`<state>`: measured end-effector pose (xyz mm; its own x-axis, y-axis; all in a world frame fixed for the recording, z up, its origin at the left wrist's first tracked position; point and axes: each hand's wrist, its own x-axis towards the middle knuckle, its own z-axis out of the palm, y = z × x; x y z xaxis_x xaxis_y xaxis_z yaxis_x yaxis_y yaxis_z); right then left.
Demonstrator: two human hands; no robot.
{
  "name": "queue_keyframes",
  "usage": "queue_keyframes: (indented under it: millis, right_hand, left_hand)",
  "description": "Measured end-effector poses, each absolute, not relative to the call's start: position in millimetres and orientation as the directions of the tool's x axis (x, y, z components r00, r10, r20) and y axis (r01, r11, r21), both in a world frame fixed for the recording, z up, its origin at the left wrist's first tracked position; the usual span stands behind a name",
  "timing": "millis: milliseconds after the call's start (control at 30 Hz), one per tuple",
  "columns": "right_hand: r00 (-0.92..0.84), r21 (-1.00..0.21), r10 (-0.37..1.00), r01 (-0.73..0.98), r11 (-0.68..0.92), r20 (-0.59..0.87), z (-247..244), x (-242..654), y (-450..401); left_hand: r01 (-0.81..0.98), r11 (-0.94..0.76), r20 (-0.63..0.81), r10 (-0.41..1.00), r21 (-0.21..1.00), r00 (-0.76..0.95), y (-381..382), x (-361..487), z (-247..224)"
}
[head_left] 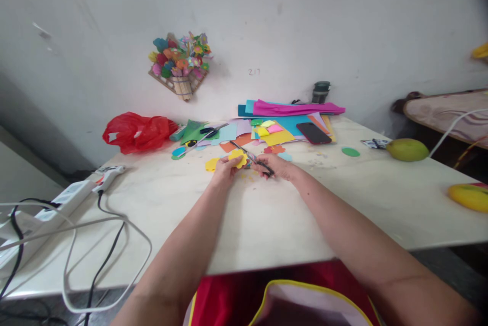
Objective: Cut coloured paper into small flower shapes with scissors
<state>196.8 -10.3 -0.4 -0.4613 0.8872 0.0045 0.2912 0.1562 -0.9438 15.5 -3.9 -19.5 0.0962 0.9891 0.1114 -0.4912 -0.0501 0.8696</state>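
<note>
Between the fingers of my left hand is a yellow scalloped paper flower. My right hand grips dark-handled scissors, whose blades point up and left beside the flower's edge. Whether the blades touch the paper I cannot tell. Another yellow paper piece lies just left of my left hand. A red-orange paper shape rests behind my right hand, and small yellow scraps are scattered on the table beneath the hands.
Colored paper sheets spread along the back, with a phone on them. A second pair of scissors and a red plastic bag lie back left. A power strip with loose cables fills the left edge. A green mango sits right.
</note>
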Motion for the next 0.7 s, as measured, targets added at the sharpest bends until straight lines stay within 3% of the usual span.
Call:
queue_keyframes:
  millis: [700]
  right_hand:
    - [-0.474, -0.945, 0.88, 0.285, 0.159, 0.005, 2.8, 194.6, -12.7]
  left_hand:
    - [-0.493, -0.049, 0.099, 0.992, 0.869, 0.076, -4.5, 15.4, -17.6]
